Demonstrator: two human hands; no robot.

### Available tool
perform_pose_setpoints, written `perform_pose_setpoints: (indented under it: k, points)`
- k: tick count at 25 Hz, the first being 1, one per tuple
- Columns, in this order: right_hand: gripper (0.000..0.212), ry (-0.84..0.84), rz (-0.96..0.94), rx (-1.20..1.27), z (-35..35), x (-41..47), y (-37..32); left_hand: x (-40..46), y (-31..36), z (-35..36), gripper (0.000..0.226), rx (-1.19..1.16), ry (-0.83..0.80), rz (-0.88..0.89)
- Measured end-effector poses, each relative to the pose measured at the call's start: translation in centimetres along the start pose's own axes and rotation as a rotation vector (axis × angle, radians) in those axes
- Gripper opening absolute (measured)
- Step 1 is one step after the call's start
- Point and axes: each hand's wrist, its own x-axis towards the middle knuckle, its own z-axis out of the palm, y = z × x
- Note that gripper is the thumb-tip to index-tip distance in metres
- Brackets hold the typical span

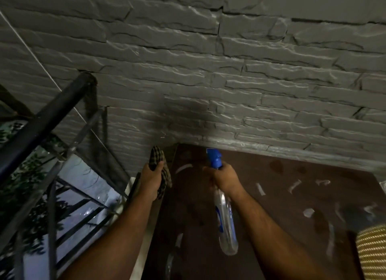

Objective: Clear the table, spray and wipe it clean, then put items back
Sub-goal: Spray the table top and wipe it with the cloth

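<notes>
A dark brown table (pixel 271 196) fills the lower right, set against a grey stone wall. My right hand (pixel 224 178) grips a clear spray bottle (pixel 226 221) by its neck, blue nozzle (pixel 214 157) pointing away toward the wall over the table's far left part. My left hand (pixel 151 180) holds a checked cloth (pixel 159 164) bunched at the table's left edge. Pale streaks and dark spots mark the tabletop.
A black metal railing (pixel 41 120) with glass panels runs down the left side, close beside the table. The grey stone wall (pixel 208 70) rises right behind the table. A woven yellowish object (pixel 371 254) sits at the lower right corner.
</notes>
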Motion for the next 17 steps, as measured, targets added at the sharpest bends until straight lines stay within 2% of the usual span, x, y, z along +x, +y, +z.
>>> perform_pose_setpoints:
  k: [9,11,14,17]
  points:
    - [0.023,-0.003,0.035,-0.082,0.6,0.8,-1.1,0.0,0.6,0.0,0.05,-0.013,0.036,0.028]
    - [0.026,-0.033,0.05,-0.077,0.0,0.4,-1.1,0.0,0.5,0.1,0.051,-0.009,0.037,0.029]
    - [0.014,-0.093,0.084,-0.11,-0.2,-1.0,-0.6,-0.7,0.4,0.3,0.051,-0.024,0.034,0.027]
    - [0.018,-0.153,0.083,-0.174,0.4,-2.1,0.4,-1.3,0.0,0.4,0.052,-0.023,0.024,0.048]
